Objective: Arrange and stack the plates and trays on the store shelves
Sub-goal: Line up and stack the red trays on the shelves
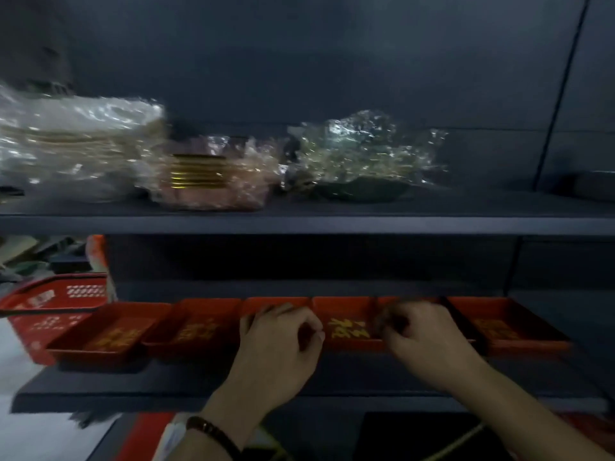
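dark grey store shelving fills the view. on its lower shelf (133, 384) shallow red rectangular trays with gold lettering (349, 331) sit side by side in a row. left hand (279, 341) and right hand (426, 337) are over the middle trays, fingers curled; blur hides whether either grips a rim. plastic-wrapped plate stacks (76, 144) rest on the upper shelf (332, 224).

Trays (109, 334) red, gold characters inside; shelves (332, 224) dark grey; basket (50, 304) red; wrapped plates (198, 174) gold-edged
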{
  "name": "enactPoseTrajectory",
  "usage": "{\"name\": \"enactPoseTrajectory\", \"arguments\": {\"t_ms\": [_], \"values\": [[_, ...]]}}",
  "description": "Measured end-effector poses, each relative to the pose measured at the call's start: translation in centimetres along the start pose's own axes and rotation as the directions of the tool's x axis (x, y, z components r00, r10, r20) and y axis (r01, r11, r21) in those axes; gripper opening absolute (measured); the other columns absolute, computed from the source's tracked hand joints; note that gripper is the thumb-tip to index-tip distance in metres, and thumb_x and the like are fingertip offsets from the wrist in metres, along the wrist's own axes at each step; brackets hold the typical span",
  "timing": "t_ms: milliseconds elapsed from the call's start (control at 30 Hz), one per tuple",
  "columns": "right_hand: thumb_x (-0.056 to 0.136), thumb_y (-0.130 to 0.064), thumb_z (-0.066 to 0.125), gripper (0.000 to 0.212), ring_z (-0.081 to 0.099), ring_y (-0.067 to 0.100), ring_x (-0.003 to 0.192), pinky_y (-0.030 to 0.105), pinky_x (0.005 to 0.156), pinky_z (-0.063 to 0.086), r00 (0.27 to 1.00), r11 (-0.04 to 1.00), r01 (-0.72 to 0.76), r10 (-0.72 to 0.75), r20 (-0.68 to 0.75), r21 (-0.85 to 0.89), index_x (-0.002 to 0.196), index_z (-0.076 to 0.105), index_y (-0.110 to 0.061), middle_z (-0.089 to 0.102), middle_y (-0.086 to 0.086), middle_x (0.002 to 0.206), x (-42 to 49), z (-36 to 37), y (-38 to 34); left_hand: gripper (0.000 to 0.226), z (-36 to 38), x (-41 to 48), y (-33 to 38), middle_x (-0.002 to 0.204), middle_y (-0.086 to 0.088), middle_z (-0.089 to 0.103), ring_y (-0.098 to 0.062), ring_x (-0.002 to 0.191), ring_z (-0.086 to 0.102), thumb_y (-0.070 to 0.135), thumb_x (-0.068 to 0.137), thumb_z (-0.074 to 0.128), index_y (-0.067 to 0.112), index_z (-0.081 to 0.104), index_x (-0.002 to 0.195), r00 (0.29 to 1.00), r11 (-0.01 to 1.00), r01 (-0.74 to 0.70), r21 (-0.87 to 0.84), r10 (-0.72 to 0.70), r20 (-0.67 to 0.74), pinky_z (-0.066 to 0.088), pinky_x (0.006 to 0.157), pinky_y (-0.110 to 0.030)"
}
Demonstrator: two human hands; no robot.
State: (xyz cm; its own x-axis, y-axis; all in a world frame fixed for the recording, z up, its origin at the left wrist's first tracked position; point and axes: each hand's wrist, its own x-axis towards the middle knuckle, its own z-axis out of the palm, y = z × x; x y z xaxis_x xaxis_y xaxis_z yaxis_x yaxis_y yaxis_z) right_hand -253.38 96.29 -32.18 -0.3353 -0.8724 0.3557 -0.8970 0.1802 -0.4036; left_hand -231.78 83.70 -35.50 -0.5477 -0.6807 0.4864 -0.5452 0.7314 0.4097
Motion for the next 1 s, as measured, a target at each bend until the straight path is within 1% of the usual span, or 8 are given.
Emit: {"name": "enactPoseTrajectory", "arguments": {"t_ms": [133, 233, 333, 400, 633, 733, 867, 1000], "values": [[0.092, -0.022, 0.072, 0.016, 0.07, -0.001, 0.079, 0.022, 0.065, 0.058, 0.976, 0.973, -0.217, 0.214, 0.046, 0.073, 0.089, 0.077, -0.037, 0.075, -0.015, 0.088, -1.5, 2.2, 7.5, 0.006, 6.1, 1.6, 2.7, 0.11, 0.028, 0.056, 0.003, 0.108, 0.054, 0.052, 0.1, 0.061, 0.046, 0.062, 0.101, 0.991, 0.988, 0.001, -0.154, 0.02, 0.131, 0.048, 0.102, -0.034], [0.093, -0.015, 0.067, 0.018, 0.074, 0.015, 0.095, 0.032, 0.081, 0.06, 0.941, 0.947, -0.322, 0.319, 0.113, 0.014, 0.101, 0.078, -0.027, 0.077, -0.007, 0.099, -3.0, 4.1, 11.5, 0.004, 10.7, 2.4, 4.7, 0.11, 0.026, 0.059, 0.004, 0.105, 0.057, 0.046, 0.099, 0.066, 0.043, 0.065, 0.102, 0.984, 0.968, -0.006, -0.253, 0.051, 0.173, 0.054, 0.095, -0.031], [0.094, -0.013, 0.066, 0.03, 0.07, 0.013, 0.105, 0.011, 0.079, 0.048, 0.931, 0.934, -0.356, 0.352, 0.099, 0.019, 0.114, 0.071, -0.036, 0.072, -0.014, 0.107, -4.1, 5.2, 14.3, 0.01, 15.1, 3.3, 6.1, 0.113, 0.026, 0.06, 0.004, 0.109, 0.058, 0.045, 0.098, 0.068, 0.045, 0.063, 0.106, 0.977, 0.955, 0.004, -0.296, 0.06, 0.207, 0.055, 0.096, -0.029], [0.092, -0.014, 0.067, 0.039, 0.068, 0.01, 0.109, 0.008, 0.077, 0.044, 0.914, 0.916, -0.399, 0.394, 0.096, 0.033, 0.117, 0.063, -0.043, 0.065, -0.019, 0.106, -4.1, 5.9, 16.1, 0.015, 17.8, 4.1, 6.6, 0.115, 0.028, 0.059, 0.004, 0.112, 0.058, 0.046, 0.098, 0.068, 0.048, 0.059, 0.109, 0.971, 0.949, 0.019, -0.315, 0.058, 0.233, 0.055, 0.095, -0.028], [0.081, -0.014, 0.059, 0.081, 0.049, 0.029, 0.13, 0.045, 0.105, 0.047, 0.861, 0.855, -0.509, 0.505, 0.056, 0.099, 0.157, 0.039, -0.033, 0.052, 0.003, 0.144, -0.8, 7.2, 20.8, 0.038, 23.4, 7.0, 7.1, 0.112, 0.025, 0.052, 0.002, 0.106, 0.055, 0.038, 0.102, 0.066, 0.056, 0.051, 0.132, 0.958, 0.943, 0.076, -0.323, 0.02, 0.285, 0.049, 0.089, -0.018], [0.087, -0.02, 0.063, 0.087, 0.032, 0.032, 0.14, 0.049, 0.114, 0.036, 0.825, 0.825, -0.563, 0.564, 0.015, -0.053, 0.163, 0.024, -0.036, 0.039, 0.003, 0.157, 0.4, 8.2, 22.2, 0.043, 25.0, 8.1, 6.9, 0.112, 0.025, 0.051, 0.001, 0.105, 0.055, 0.036, 0.103, 0.066, 0.054, 0.051, 0.139, 0.962, 0.945, 0.082, -0.318, 0.008, 0.271, 0.044, 0.085, -0.014], [0.091, -0.022, 0.064, 0.096, 0.023, 0.034, 0.145, 0.053, 0.119, 0.028, 0.809, 0.806, -0.588, 0.587, -0.025, -0.07, 0.165, 0.008, -0.045, 0.025, 0.007, 0.162, 1.6, 8.9, 23.4, 0.042, 26.1, 8.8, 6.6, 0.108, 0.025, 0.052, 0.002, 0.101, 0.055, 0.034, 0.102, 0.067, 0.049, 0.054, 0.139, 0.967, 0.956, 0.079, -0.281, -0.005, 0.254, 0.042, 0.078, -0.01], [0.094, -0.026, 0.065, 0.09, 0.022, 0.033, 0.146, 0.056, 0.121, 0.027, 0.811, 0.807, -0.585, 0.585, -0.028, -0.083, 0.165, 0.012, -0.038, 0.027, 0.008, 0.16, 2.0, 9.6, 23.9, 0.042, 26.3, 8.9, 7.0, 0.109, 0.026, 0.053, 0.004, 0.098, 0.055, 0.039, 0.102, 0.066, 0.049, 0.052, 0.14, 0.965, 0.962, 0.074, -0.265, -0.002, 0.262, 0.04, 0.071, -0.009]]}}
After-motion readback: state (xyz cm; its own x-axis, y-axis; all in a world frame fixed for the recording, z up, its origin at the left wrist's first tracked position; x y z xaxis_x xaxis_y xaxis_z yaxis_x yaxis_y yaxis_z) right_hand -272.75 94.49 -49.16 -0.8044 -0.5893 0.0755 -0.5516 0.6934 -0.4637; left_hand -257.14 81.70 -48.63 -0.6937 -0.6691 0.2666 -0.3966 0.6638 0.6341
